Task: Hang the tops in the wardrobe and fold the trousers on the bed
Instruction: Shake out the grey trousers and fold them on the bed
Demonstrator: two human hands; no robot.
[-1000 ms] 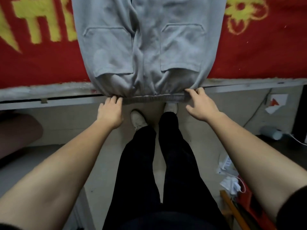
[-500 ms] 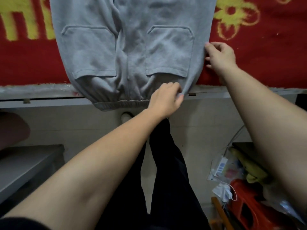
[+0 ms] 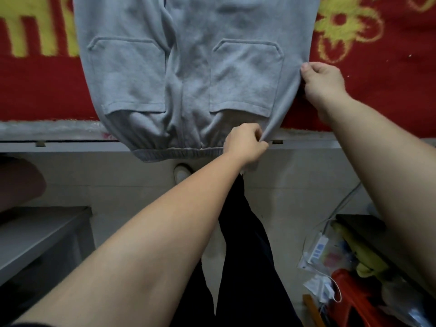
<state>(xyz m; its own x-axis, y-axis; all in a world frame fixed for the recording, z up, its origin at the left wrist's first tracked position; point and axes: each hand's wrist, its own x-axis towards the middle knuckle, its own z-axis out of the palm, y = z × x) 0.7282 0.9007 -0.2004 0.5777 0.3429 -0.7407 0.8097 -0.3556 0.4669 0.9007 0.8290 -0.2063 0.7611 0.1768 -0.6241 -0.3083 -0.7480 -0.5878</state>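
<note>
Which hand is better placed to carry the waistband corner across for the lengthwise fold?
Left, probably: the left hand pinches that corner of the grey trousers; the right hand grips the side edge farther up.

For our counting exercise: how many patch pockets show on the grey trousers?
2 on the grey trousers: left patch pocket left of centre, right patch pocket near the right hand; any underneath are hidden.
</note>
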